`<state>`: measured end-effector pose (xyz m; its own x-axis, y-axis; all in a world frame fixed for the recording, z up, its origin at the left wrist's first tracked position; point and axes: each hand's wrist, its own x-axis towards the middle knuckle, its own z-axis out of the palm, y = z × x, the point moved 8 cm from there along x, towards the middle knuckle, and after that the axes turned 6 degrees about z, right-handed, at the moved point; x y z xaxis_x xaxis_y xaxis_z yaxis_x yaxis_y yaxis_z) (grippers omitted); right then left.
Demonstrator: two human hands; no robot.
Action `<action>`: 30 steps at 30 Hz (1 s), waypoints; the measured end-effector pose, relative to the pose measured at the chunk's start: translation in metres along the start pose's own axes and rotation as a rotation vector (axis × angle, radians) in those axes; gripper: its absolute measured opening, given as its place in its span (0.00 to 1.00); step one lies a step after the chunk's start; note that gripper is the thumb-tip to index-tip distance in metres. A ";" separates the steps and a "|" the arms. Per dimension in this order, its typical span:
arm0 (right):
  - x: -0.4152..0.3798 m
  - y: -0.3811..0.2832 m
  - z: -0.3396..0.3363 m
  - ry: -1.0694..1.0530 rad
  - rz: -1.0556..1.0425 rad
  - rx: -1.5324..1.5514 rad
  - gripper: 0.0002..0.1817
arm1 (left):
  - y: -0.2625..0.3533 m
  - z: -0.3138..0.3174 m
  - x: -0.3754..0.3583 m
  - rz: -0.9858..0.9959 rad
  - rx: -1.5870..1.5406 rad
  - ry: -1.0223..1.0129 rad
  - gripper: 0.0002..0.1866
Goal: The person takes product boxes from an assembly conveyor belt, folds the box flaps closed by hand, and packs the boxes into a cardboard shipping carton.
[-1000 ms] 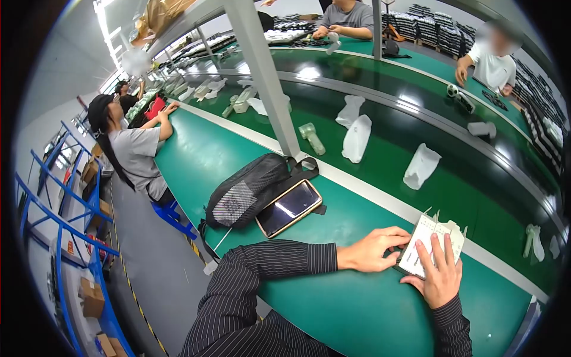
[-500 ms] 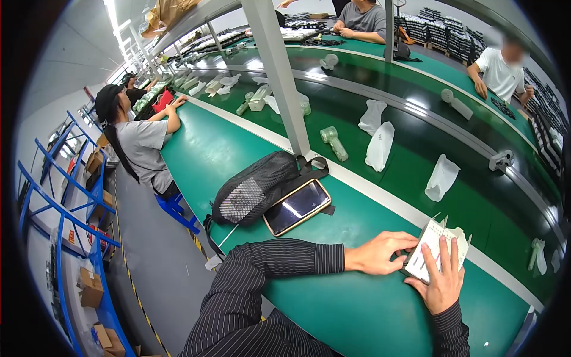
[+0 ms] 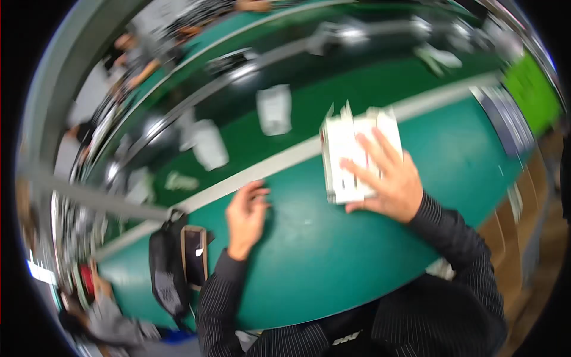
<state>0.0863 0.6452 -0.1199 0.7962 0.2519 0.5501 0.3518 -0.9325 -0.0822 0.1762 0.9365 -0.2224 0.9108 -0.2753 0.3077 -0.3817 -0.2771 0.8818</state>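
Observation:
A small white cardboard box (image 3: 346, 169) with raised flaps is at the table's far edge, its top overlapping the pale rail. My right hand (image 3: 389, 178) grips it, fingers spread across the printed face and thumb along the near edge. My left hand (image 3: 247, 217) hovers over the green table (image 3: 309, 250), left of the box and apart from it. Its fingers are loosely curved with a gap to the thumb, and nothing shows in them. Motion blurs the view, and the inside of the box is hidden.
Left of my left hand lie a phone (image 3: 194, 259) and a black mesh bag (image 3: 165, 268). White plastic bags (image 3: 273, 110) rest on the green conveyor (image 3: 238, 137) beyond the rail. A dark stack (image 3: 505, 122) and a bright green panel (image 3: 532, 89) stand right. Other people are blurred at left.
My view has swung right and tilted. My left hand has come off the box and moved left, while my right hand remains on the box.

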 end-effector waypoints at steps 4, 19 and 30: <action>-0.098 0.102 -0.119 0.497 0.413 -0.200 0.49 | -0.004 0.005 -0.004 0.064 0.071 -0.027 0.18; -0.515 0.110 0.064 -0.533 1.363 -0.201 0.52 | -0.005 -0.015 -0.019 0.055 0.229 0.022 0.20; -0.536 0.122 0.209 -0.647 1.242 -0.192 0.48 | 0.007 -0.025 -0.032 0.031 0.256 0.051 0.17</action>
<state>-0.1950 0.4503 -0.5986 0.6341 -0.7234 -0.2732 -0.7647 -0.6391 -0.0826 0.1483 0.9664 -0.2173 0.9024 -0.2426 0.3562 -0.4309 -0.4950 0.7545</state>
